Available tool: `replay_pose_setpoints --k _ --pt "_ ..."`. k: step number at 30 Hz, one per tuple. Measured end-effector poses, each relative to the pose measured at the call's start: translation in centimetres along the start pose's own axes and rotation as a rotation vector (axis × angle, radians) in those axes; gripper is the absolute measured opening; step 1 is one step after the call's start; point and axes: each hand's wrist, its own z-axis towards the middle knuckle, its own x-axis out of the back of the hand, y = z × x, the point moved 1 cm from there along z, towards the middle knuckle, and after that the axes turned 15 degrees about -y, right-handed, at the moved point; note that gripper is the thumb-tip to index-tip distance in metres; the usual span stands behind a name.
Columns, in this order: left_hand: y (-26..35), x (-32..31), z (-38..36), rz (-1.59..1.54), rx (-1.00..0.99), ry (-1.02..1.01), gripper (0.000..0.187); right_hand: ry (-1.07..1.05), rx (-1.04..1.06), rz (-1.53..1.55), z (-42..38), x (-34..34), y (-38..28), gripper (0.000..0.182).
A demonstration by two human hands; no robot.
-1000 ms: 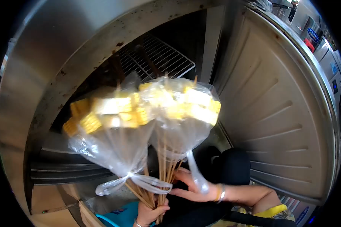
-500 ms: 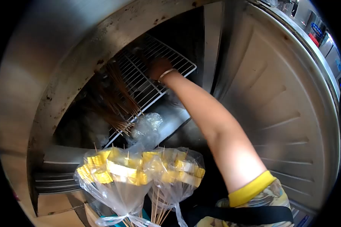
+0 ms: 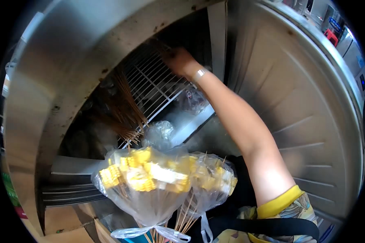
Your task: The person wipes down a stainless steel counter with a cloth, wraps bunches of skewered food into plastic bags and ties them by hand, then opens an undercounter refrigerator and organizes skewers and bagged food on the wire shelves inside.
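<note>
My right hand reaches into the dark steel cabinet, over the far part of a white wire shelf. Its fingers are dim and blurred, so whether they hold anything cannot be made out. A pale band circles the wrist. Bundles of thin sticks lie on the shelf to the left, beside a crumpled clear bag. In front, two clear bags of yellow corn pieces on skewers stand upright, one tied at the neck and another to its right. My left hand does not show.
The open cabinet door fills the right side. A steel frame curves round the opening on the left. Cardboard lies at the lower left. Another clear bag sits below the shelf. A red stool is at the upper right.
My right hand has shifted slightly up and right, and its wrist has turned. The bagged corn skewers appear further right, and more of the bag below the shelf shows.
</note>
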Motion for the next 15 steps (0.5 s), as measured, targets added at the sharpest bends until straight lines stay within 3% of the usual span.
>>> replay_pose_setpoints --k 3,4,6,8,10,12,13,15 --pt "-2.0 1.0 0.9 0.035 -0.026 -0.058 0.039 -0.135 -0.246 0.496 -8.1 2.5 -3.6 0.014" --pt "-2.2 1.3 1.0 0.025 -0.043 -0.063 0.042 -0.145 -0.3 0.517 -11.0 3.2 -4.4 0.014" --pt "-1.9 3.1 2.0 0.011 -0.078 -0.149 0.049 -0.091 -0.301 0.366 -16.5 3.5 -6.2 0.016" --pt "-1.4 3.7 1.5 0.012 0.029 -0.249 0.05 -0.129 -0.312 0.311 -22.3 5.1 -9.5 0.016" --pt "-2.1 4.0 1.7 0.016 -0.036 -0.245 0.051 -0.112 -0.256 0.138 -28.1 6.9 -12.0 0.018" --pt "-2.6 3.9 2.0 0.016 -0.237 -0.223 0.05 -0.073 -0.455 0.341 -33.7 8.8 -16.4 0.026" --pt "-3.6 4.8 2.8 0.067 -0.259 -0.249 0.049 -0.039 -0.65 0.416 -36.6 9.8 -18.3 0.028" --pt "-3.2 4.9 2.8 0.024 -0.299 -0.275 0.048 -0.02 -0.739 0.311 -42.6 12.5 -19.5 0.029"
